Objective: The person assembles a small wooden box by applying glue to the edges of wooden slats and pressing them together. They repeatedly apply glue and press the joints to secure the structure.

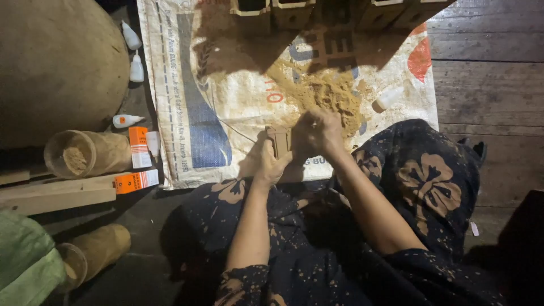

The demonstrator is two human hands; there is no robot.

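A: Wooden block, small, brown and ribbed point(278, 140): location?

B: On the near edge of the white woven plastic sack point(226, 90), held above the lap. The left hand point(272, 164) grips it from below. The right hand point(318, 131) is closed over its right side, fingers curled; what they pinch cannot be told.

A: Progress?

B: Judged mid-process. A heap of tan sawdust point(328, 93) lies on the sack just beyond the block. Whether the powder is already applied to the block cannot be told.

A: Containers?

B: Left of the sack, a clear plastic tub point(85, 153) lies on its side with tan powder inside. A second tub point(93, 252) lies nearer, contents unclear. Small white squeeze bottles point(134, 54) and orange-and-white cartons point(137, 148) sit along the sack's left edge; fill levels not visible. Another white bottle point(389, 97) lies on the sack, right of the heap.
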